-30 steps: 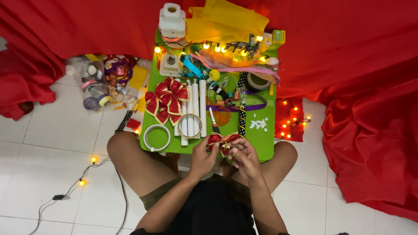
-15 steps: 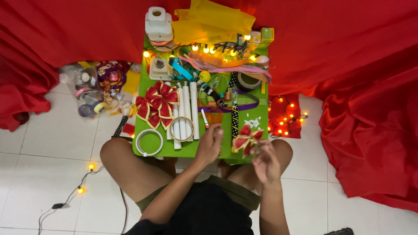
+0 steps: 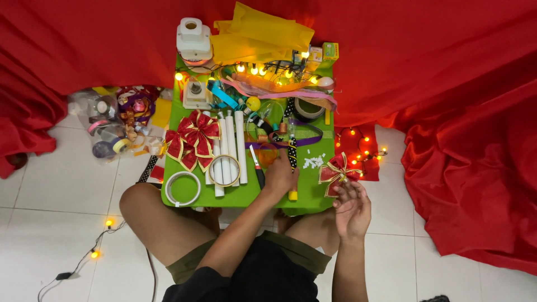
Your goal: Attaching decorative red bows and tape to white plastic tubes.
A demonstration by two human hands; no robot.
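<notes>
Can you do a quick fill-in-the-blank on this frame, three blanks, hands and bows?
1. The right hand touches a red bow edged in ____.
2. The left hand rests on the ____ table.
3. The white tubes lie beside a cluster of ____ bows.
Missing words: gold; green; red

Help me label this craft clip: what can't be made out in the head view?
- Left hand: its fingers cover what they touch beside the yellow-tipped tool on the green table.
- Right hand: whether it grips or just touches the red bow is unclear.
- Plastic bag of ribbon rolls: contents too small and jumbled.
</notes>
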